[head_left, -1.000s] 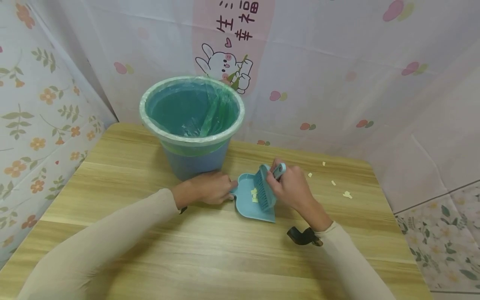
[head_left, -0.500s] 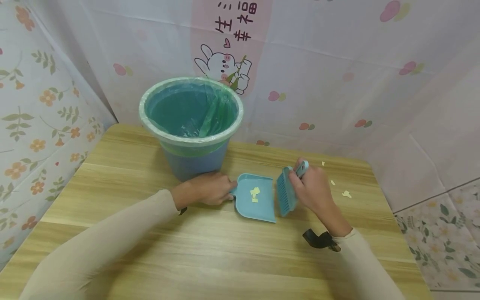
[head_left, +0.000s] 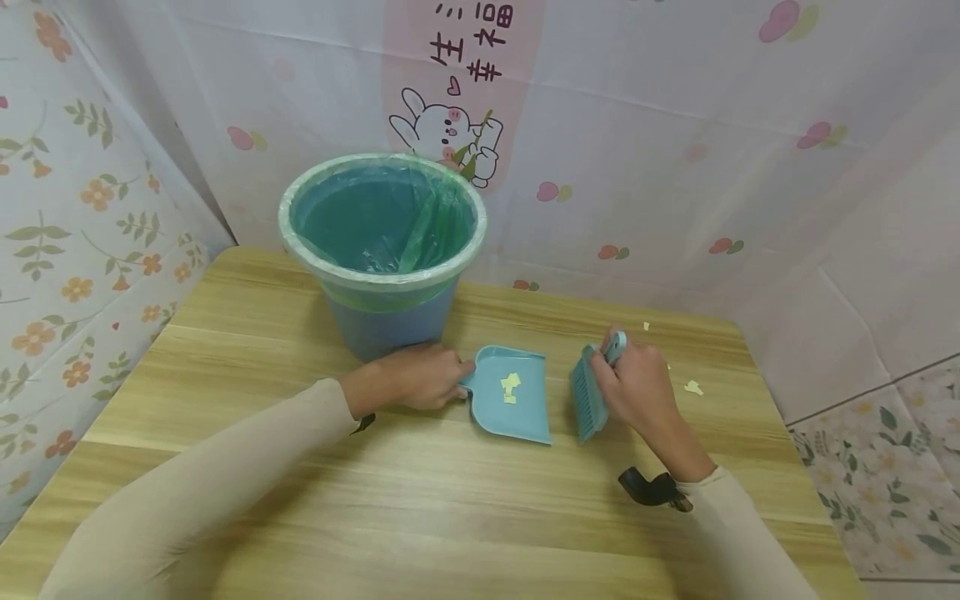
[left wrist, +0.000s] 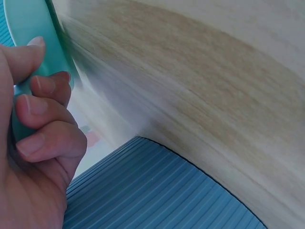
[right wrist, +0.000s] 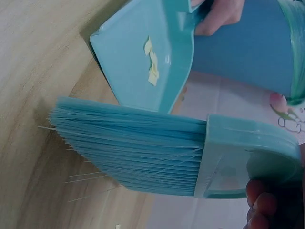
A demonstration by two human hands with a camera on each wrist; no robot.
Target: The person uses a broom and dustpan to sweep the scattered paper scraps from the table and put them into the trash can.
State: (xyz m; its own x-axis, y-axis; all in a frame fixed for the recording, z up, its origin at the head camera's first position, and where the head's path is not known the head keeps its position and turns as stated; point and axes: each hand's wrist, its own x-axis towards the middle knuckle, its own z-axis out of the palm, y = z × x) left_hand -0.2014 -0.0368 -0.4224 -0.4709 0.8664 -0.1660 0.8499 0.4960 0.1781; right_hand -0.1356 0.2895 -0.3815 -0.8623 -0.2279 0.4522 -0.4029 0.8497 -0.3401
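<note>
My left hand (head_left: 429, 377) grips the short handle of a light blue dustpan (head_left: 491, 418), its fingers curled round it in the left wrist view. Pale yellow paper scraps (head_left: 510, 385) lie in the middle of the pan, which rests on the table with its open edge facing right. To the right of that edge, my right hand (head_left: 637, 385) holds a matching hand brush (head_left: 588, 396) by its handle. The brush's long blue bristles (right wrist: 128, 148) point down at the table in the right wrist view, apart from the pan.
A blue bin (head_left: 397, 321) lined with a green bag stands behind my left hand. More paper scraps (head_left: 693, 387) lie on the wooden table (head_left: 420, 525) to the right of the brush. A printed curtain (head_left: 637, 125) hangs behind the table.
The brush in my right hand has moved right, out of the dustpan and onto the table beyond its edge. The left hand and dustpan have stayed in place.
</note>
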